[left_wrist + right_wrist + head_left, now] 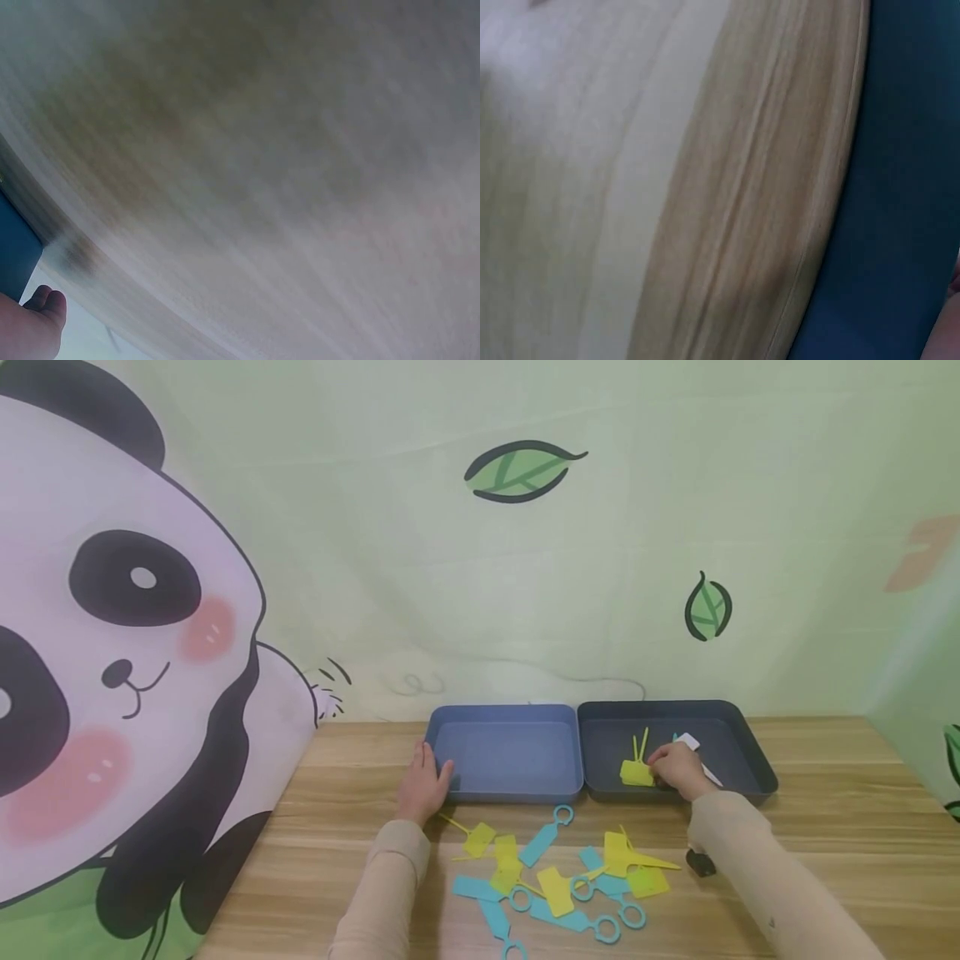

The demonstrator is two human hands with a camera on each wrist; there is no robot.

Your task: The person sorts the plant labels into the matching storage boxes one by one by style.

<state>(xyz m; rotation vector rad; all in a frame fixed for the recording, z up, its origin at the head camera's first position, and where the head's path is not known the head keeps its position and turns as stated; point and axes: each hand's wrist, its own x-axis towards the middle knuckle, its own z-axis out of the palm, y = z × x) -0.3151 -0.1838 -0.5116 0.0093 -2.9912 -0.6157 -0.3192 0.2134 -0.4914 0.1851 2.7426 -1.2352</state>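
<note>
My left hand rests against the left wall of the blue tray, thumb spread toward its inside. In the left wrist view only part of that hand shows, beside a tray corner. Over the front of the dark tray, my right hand pinches the right edge of a yellow plastic tag with thin tails pointing up. A white tag lies partly behind this hand, with a bit of teal beside it. The right wrist view shows mostly tray wall, and a sliver of hand.
On the wooden table, in front of the trays, lie several yellow tags and several blue ring-ended tags, some overlapping. A small black object is by my right forearm. A printed cloth hangs behind the trays.
</note>
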